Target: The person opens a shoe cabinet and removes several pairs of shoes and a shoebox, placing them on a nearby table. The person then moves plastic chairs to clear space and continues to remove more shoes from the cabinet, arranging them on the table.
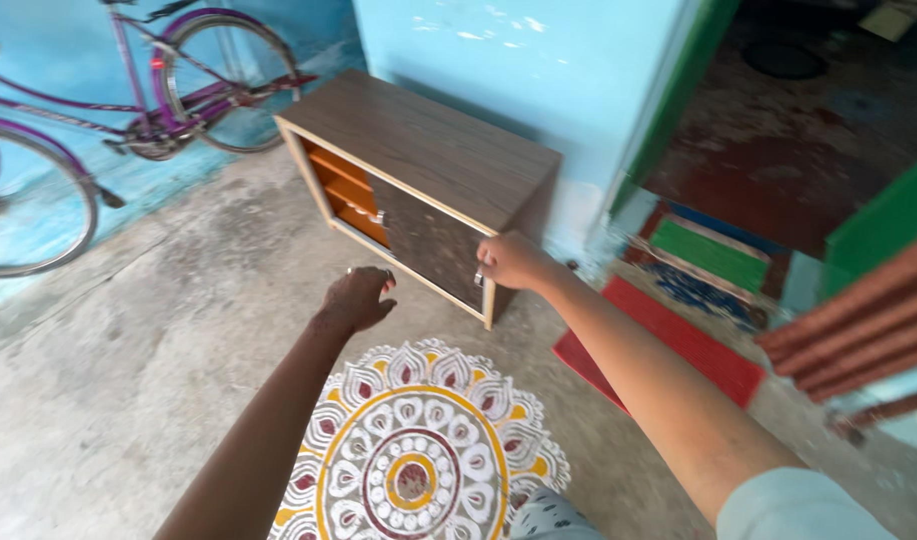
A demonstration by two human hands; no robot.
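Outdoors, right hand (511, 262) gripping cabinet door (430, 243)

Brown wood-grain cabinet (428, 140) with orange shelves, purple bicycle (128, 110), yellow-white-maroon floral floor pattern (413, 450), red mat (668, 345)

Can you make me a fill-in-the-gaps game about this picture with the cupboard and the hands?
1. The right hand touches the sliding door of the low wooden ____.
2. Leaning on the blue wall is a purple ____.
3. The round flower pattern is drawn on the ____.
4. The left hand holds ____.

Missing words: cabinet; bicycle; floor; nothing
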